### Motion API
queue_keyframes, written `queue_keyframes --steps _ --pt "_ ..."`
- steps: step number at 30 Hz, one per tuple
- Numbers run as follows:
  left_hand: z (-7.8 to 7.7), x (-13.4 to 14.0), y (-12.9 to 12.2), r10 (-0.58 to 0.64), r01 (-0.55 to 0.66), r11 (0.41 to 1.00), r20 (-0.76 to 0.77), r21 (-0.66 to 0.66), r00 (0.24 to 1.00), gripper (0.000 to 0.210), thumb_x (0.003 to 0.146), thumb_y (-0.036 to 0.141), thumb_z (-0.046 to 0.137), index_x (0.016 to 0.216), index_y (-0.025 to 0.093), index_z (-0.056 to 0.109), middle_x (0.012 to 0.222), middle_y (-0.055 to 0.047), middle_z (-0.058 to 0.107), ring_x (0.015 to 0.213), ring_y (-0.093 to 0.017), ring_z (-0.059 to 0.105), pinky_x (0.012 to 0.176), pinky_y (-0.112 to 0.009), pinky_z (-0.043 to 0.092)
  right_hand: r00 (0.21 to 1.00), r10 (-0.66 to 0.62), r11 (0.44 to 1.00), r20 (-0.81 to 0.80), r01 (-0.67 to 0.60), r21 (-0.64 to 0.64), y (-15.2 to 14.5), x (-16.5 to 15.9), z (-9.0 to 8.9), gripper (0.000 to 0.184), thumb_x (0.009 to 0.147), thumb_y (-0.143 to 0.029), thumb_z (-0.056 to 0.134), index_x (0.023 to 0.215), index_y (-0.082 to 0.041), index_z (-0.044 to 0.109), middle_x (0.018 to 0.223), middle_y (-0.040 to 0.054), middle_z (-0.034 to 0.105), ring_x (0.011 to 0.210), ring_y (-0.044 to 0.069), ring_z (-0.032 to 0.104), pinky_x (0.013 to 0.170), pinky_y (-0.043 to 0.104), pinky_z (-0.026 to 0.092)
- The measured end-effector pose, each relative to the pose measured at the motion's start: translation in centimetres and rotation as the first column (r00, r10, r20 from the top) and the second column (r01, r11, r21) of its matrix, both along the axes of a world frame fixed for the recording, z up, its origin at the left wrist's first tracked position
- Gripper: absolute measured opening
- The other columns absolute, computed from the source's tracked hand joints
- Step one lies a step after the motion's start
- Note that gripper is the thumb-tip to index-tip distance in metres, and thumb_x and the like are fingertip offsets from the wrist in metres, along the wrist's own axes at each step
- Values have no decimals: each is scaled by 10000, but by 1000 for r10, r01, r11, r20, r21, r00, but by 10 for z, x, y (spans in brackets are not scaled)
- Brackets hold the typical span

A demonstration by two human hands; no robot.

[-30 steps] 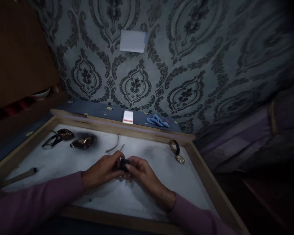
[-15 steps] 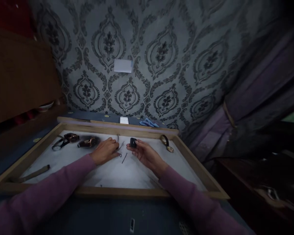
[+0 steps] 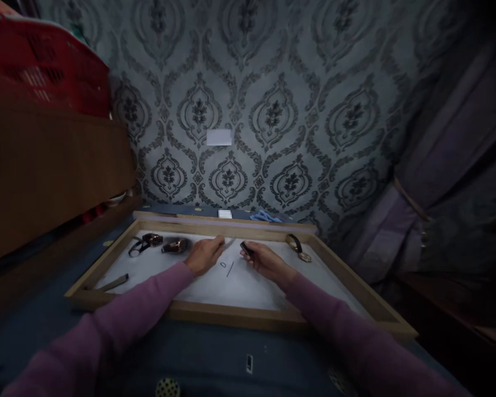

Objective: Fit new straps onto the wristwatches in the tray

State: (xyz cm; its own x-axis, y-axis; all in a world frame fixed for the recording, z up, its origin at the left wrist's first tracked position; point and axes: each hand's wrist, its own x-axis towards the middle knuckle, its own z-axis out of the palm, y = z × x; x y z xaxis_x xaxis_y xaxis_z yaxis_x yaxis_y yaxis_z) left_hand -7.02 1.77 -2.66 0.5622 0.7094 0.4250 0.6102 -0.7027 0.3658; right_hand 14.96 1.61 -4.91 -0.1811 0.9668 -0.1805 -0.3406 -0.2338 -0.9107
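Observation:
My left hand (image 3: 205, 256) is closed above the white-lined tray (image 3: 248, 317). A thin, pale tool (image 3: 230, 242) juts from its fingertips; its kind is too blurred to tell. My right hand (image 3: 268, 261) grips a small black block-like object (image 3: 245, 248), perhaps a watch case, tilted between thumb and fingers. On the white lining between and below both hands lie a small dark ring (image 3: 222, 265) and a thin dark rod (image 3: 230, 269). Left of my left hand rests a dark-strapped watch (image 3: 176, 246).
More watches (image 3: 152, 239) lie at the tray's back left, with a strap piece (image 3: 114, 283) at front left. A gold-faced watch (image 3: 304, 257) is at the right. Behind the tray are a blue cloth (image 3: 265, 216) and a small white card (image 3: 225, 214). A wooden cabinet (image 3: 58, 176) stands left.
The view has shifted, so the tray appears farther right and lower. My left hand has moved off the small ring. My right hand has turned the black object more edge-on.

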Motion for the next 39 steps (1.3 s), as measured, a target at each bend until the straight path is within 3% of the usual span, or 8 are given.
queue_keyframes --steps 2,5,9,15,24,32,36,39 --pt "-1 2 -4 -52 53 999 31 -5 998 111 941 242 463 923 220 570 780 -23 631 754 -196 592 695 -263 381 1000 13 1000 -1 -13 9 -3 -5 1 111 929 -207 578 972 -124 636 922 62 680 706 134 655 586 238 551" --pt "-3 5 -10 -131 134 991 88 -29 987 136 935 252 480 905 212 606 824 -35 655 783 -191 591 723 -264 387 999 25 999 -29 -24 26 -10 -11 6 154 919 -138 545 784 -139 620 723 28 676 501 84 591 408 151 461" --pt "-2 7 -12 -193 210 974 173 -83 966 111 884 223 544 906 198 651 837 -28 677 780 -177 591 728 -248 400 996 22 998 -91 -17 55 -18 -15 15 211 939 -137 500 766 -158 619 660 3 674 439 71 573 403 141 478" --pt "0 10 -9 -160 251 940 351 -231 923 91 793 254 627 797 168 657 604 35 564 564 -123 512 590 -222 375 988 17 998 -152 -7 63 -15 -12 17 235 942 -134 496 750 -155 631 676 50 699 549 108 675 488 154 538" --pt "3 11 2 112 362 763 661 -536 742 445 601 498 776 768 161 538 582 33 567 417 -62 428 406 -178 270 964 7 1000 -265 -6 4 -15 -11 19 295 963 -118 460 736 -158 644 629 26 691 540 99 671 543 163 581" --pt "13 10 -9 193 585 584 796 -563 574 439 558 402 863 736 145 555 601 52 473 500 -47 401 400 -147 187 961 -22 999 -275 33 36 -24 -18 27 306 980 -129 430 759 -132 642 721 74 732 601 108 698 611 180 598" --pt "12 11 -10 212 627 552 820 -549 532 363 601 342 865 767 132 619 694 21 532 576 -56 440 444 -139 279 964 -38 998 -262 52 47 -24 -17 26 305 987 -138 423 765 -122 632 708 67 720 564 89 682 576 155 573" --pt "13 11 -10 223 633 548 824 -548 520 344 650 325 845 865 136 655 880 -44 632 723 -103 541 532 -160 394 970 -59 995 -237 75 58 -23 -14 22 185 941 -173 542 775 -138 616 684 46 709 584 107 692 533 164 553"
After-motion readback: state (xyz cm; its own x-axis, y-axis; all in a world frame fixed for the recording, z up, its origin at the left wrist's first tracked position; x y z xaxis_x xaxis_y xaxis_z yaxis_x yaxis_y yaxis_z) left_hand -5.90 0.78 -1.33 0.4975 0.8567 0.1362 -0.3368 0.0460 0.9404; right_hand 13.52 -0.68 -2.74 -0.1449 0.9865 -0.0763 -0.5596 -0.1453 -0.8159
